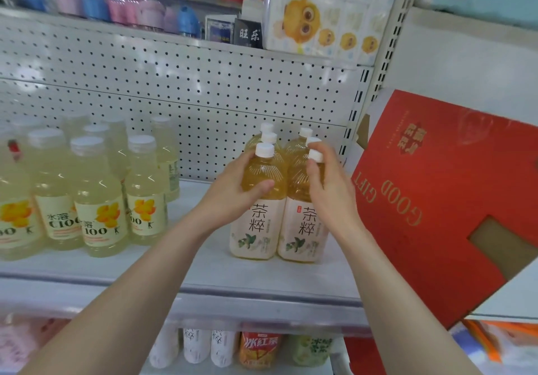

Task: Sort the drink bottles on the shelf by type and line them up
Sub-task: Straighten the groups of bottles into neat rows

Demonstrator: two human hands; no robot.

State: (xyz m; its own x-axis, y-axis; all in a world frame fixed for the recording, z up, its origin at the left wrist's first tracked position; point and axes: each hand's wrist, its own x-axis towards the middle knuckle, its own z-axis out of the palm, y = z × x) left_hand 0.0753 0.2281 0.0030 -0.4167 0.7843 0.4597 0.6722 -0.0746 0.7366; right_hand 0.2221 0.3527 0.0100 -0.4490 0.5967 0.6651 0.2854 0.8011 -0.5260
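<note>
Two rows of amber tea bottles with white caps and pale labels stand at the right end of the white shelf (203, 270). My left hand (233, 191) wraps the shoulder of the front left tea bottle (256, 229). My right hand (329, 188) grips the front right tea bottle (302, 229) near its neck. Both bottles stand upright on the shelf, touching side by side. More tea bottles (266, 134) stand behind them. A group of several pale yellow lemon drink bottles (99, 200) with white caps fills the left part of the shelf.
A red gift box (436, 200) leans at the right, close to my right hand. The pegboard back panel (203, 89) rises behind the bottles. A bare stretch of shelf separates the two bottle groups. More drinks (256, 348) stand on the shelf below; plastic cups (122, 8) sit above.
</note>
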